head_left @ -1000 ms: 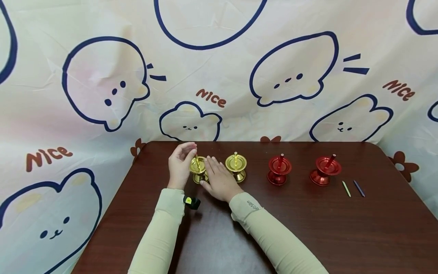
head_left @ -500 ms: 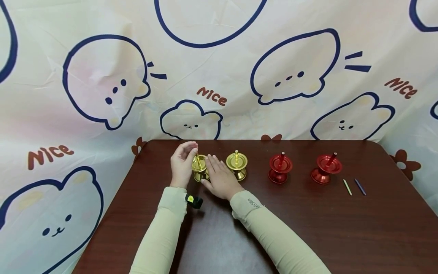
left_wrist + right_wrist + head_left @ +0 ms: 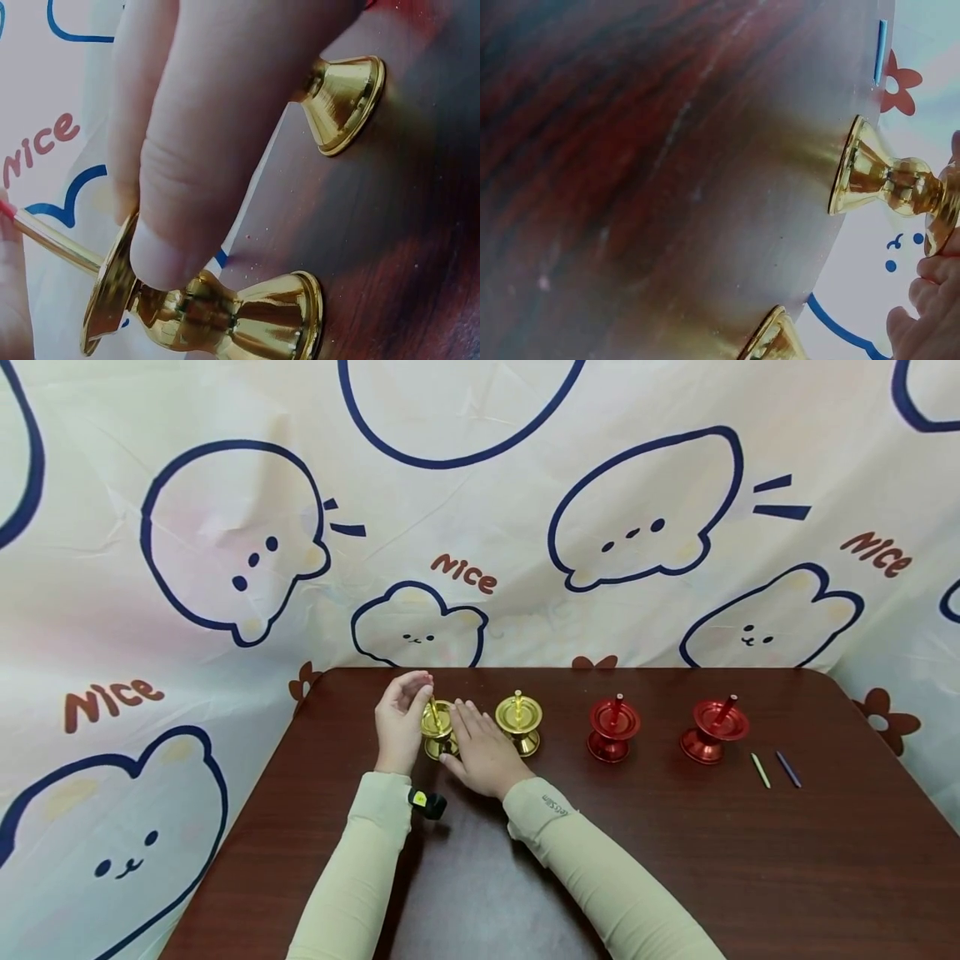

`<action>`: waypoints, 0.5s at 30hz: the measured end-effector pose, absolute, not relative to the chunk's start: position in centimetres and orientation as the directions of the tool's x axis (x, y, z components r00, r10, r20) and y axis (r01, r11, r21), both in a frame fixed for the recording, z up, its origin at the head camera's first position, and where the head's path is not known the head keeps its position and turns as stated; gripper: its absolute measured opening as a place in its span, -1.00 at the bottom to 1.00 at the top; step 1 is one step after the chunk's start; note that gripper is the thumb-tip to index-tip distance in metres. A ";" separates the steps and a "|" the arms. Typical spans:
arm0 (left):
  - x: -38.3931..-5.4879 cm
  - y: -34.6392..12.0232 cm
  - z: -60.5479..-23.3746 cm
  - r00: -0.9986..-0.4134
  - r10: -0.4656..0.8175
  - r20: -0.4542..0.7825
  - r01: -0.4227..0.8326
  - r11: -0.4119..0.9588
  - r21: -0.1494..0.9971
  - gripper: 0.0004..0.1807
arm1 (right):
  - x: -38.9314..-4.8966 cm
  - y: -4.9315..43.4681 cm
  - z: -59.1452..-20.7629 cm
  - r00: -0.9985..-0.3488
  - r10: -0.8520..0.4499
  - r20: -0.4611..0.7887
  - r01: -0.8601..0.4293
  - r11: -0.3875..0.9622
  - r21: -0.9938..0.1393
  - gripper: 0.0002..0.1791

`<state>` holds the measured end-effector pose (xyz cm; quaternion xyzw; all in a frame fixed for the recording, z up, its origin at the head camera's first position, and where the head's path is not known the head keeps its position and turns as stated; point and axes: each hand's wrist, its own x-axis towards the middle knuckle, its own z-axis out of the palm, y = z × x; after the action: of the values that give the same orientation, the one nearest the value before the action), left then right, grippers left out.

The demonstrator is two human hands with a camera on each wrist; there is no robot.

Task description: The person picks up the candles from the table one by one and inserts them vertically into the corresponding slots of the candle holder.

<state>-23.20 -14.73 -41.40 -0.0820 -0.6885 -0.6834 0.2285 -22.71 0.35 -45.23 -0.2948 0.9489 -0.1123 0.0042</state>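
Note:
At the back left of the table, a gold candle holder (image 3: 435, 722) stands upright beneath both hands. My left hand (image 3: 397, 727) pinches a small red candle (image 3: 7, 209) at the top of the holder's thin gold tube (image 3: 58, 244); most of that candle is hidden. My right hand (image 3: 487, 753) holds the same holder from the right. Its thumb (image 3: 187, 165) lies against the stem below the dish in the left wrist view, with a finger behind. A second gold candle holder (image 3: 518, 716) stands just beyond the right hand, apart from it in the head view.
Two red candle holders (image 3: 613, 727) (image 3: 714, 731) stand farther right in the same row. Beside them a light green stick (image 3: 761, 770) and a blue stick (image 3: 788, 769) lie on the dark wooden table (image 3: 645, 860). A printed curtain (image 3: 517, 527) hangs behind the table.
Both hands stay at the left gold candle holder, with hardly any visible movement. The view shifts very slightly.

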 end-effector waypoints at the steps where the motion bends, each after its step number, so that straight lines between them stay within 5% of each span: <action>1: -23.3 -14.8 -41.6 -0.882 -0.203 0.425 0.424 0.054 0.904 -0.75 | -22.7 0.3 -45.3 -0.826 -0.560 0.060 -0.559 0.801 -0.214 -0.14; 15: -24.5 -15.4 -43.5 -0.870 -0.212 0.446 0.442 0.068 0.894 -0.70 | -22.7 0.2 -45.4 -0.831 -0.551 0.073 -0.554 0.807 -0.206 -0.15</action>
<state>-24.49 -15.43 -43.47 -0.0835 -0.6896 -0.6777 0.2413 -22.66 0.24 -45.38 -0.2907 0.9505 -0.1100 -0.0048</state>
